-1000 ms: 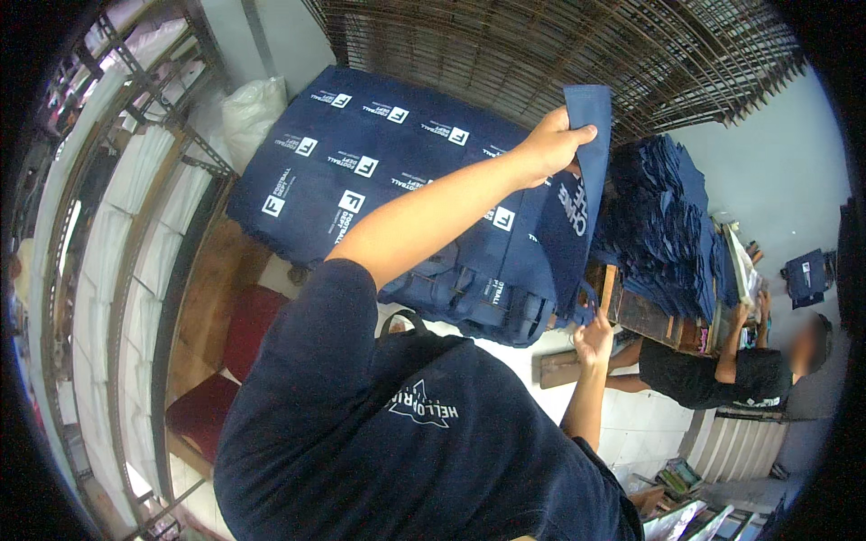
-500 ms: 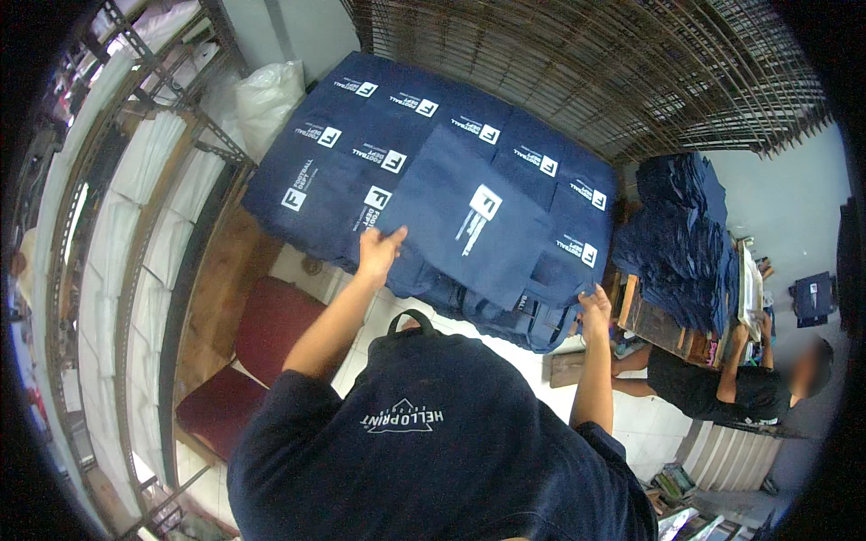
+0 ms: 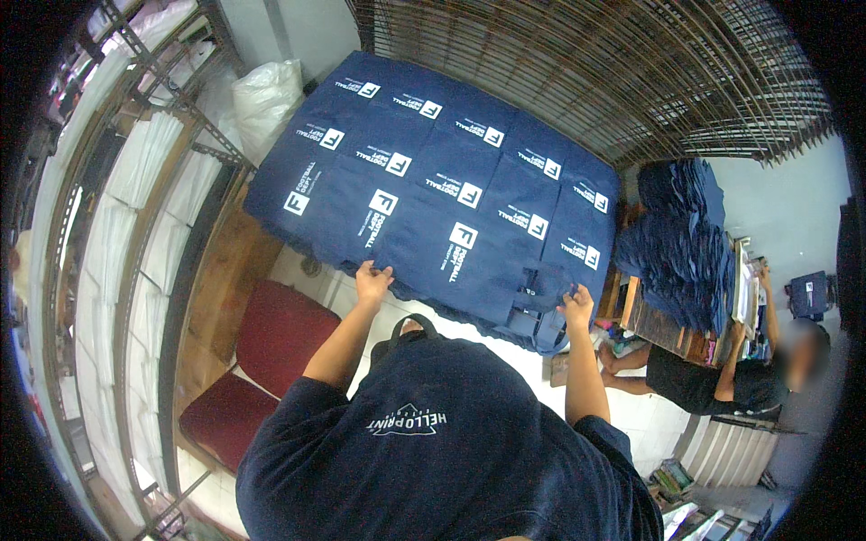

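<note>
Navy tote bags with white prints lie in overlapping rows on a wide pile [image 3: 352, 162] before me. One tote bag [image 3: 433, 270] lies flat along the near side, its handles toward the right. At its left corner, by the pile's near edge, my left hand [image 3: 372, 287] has thumb and fingers closed on the cloth. My right hand [image 3: 575, 311] pinches the same bag near a dark strap [image 3: 539, 293] at the near right corner. What supports the pile is hidden beneath the bags.
Dark red chairs [image 3: 287, 329] and a shelf rack with white stacks [image 3: 117, 270] stand left. A white plastic sack [image 3: 269, 99] sits behind. Wire racks [image 3: 577, 54] rise at the back. Another stack of navy cloth [image 3: 681, 243] and a co-worker [image 3: 713, 374] are at right.
The tote bag, held slanting over the pile before, has come down flat into the near row. My left hand has moved down toward me; my right hand shifted slightly left.
</note>
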Available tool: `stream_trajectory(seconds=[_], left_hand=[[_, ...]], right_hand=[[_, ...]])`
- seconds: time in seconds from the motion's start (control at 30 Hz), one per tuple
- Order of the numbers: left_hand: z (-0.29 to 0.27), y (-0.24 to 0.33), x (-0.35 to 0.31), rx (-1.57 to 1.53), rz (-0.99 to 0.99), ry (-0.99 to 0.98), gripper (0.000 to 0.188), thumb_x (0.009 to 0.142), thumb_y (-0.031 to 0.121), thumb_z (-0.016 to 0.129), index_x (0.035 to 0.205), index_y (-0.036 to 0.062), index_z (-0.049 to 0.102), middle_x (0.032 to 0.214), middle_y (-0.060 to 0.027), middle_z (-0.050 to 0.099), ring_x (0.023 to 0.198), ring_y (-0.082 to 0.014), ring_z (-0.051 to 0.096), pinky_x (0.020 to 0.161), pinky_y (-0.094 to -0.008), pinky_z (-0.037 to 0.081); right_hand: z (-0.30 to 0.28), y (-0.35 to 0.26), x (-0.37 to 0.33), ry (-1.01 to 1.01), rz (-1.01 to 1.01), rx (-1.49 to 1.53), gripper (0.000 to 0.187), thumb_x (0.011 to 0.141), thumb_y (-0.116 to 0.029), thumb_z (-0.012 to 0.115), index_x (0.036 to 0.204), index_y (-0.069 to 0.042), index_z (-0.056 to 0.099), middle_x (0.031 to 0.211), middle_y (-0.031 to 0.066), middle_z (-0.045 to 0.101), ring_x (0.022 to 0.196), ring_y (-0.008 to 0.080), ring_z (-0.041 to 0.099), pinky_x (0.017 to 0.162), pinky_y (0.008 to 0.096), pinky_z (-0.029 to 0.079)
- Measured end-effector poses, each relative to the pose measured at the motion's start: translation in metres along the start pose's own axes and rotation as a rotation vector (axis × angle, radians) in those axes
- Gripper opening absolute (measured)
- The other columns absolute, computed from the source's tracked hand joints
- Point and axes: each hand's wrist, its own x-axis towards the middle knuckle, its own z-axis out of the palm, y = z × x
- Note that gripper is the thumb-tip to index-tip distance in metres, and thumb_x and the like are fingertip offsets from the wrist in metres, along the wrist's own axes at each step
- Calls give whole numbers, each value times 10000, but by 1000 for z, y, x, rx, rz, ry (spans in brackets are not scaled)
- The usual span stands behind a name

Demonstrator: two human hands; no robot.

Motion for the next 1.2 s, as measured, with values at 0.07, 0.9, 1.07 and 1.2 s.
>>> stream_trajectory(seconds=[0.07, 0.9, 1.07, 1.2], left_hand=[[-2, -7, 7, 27, -15, -19, 445, 752, 2, 641, 1132, -101, 434, 666, -58, 527, 542, -131, 561, 501, -249, 490], [-16, -12, 16, 25, 33, -45, 332, 744, -74, 616, 1031, -26, 457, 807, -130, 548, 656, -207, 599, 587, -299, 551], [-16, -15, 17, 20, 46, -45, 351, 760, -36, 622, 1059, -2, 441, 803, -111, 540, 638, -185, 580, 560, -290, 531], [-27, -5, 3, 107, 73, 36, 389, 781, 55, 651, 1091, 30, 417, 833, -106, 542, 647, -165, 548, 543, -279, 486]], right_hand=[[1, 7, 1, 31, 17, -23, 334, 772, 56, 545, 1085, -58, 512, 832, 13, 525, 735, 128, 542, 512, 259, 504], [8, 24, -2, 122, 93, -83, 541, 720, 73, 568, 1220, -101, 454, 739, 11, 458, 588, 106, 520, 472, 248, 510], [6, 47, 1, 220, 8, -252, 521, 739, -70, 654, 1221, -78, 458, 856, 89, 547, 712, 177, 560, 629, 317, 502], [0, 48, -10, 393, -175, -643, 543, 731, -205, 706, 1201, -55, 478, 952, 151, 587, 805, 232, 578, 765, 369, 460]])
